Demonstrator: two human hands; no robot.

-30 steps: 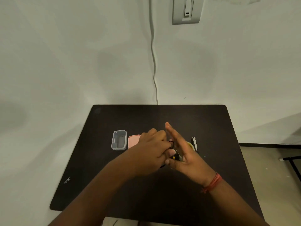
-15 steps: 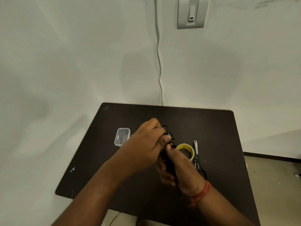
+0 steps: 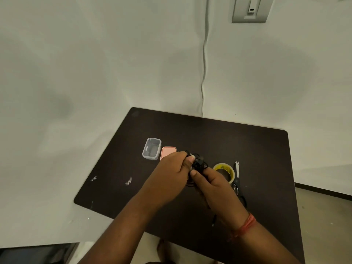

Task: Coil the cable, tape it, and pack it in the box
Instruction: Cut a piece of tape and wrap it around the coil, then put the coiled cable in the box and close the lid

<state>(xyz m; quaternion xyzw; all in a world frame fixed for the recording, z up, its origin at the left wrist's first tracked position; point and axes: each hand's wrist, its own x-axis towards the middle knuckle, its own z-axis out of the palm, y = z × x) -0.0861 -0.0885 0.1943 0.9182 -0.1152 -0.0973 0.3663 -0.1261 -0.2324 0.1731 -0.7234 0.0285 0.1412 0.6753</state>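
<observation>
Both hands meet over the middle of the dark table (image 3: 247, 145), holding a thin black cable (image 3: 199, 163) bunched into small loops between them. My left hand (image 3: 169, 176) pinches the loops from the left. My right hand (image 3: 215, 185) grips them from the right, and a loose cable end (image 3: 213, 221) hangs below its wrist. A small clear plastic box (image 3: 151, 149) stands open to the left, with its pink lid (image 3: 167, 151) lying beside it. A yellow tape roll (image 3: 224, 171) lies just right of my hands.
Scissors (image 3: 237, 178) with white blades and black handles lie right of the tape roll. The table stands against a white wall; a white cord (image 3: 203, 73) runs down the wall behind it. Floor shows past the right edge.
My right hand went from flat and open to closed around the cable. Both hands have bunched the loops tighter. The view has shifted left and nearer.
</observation>
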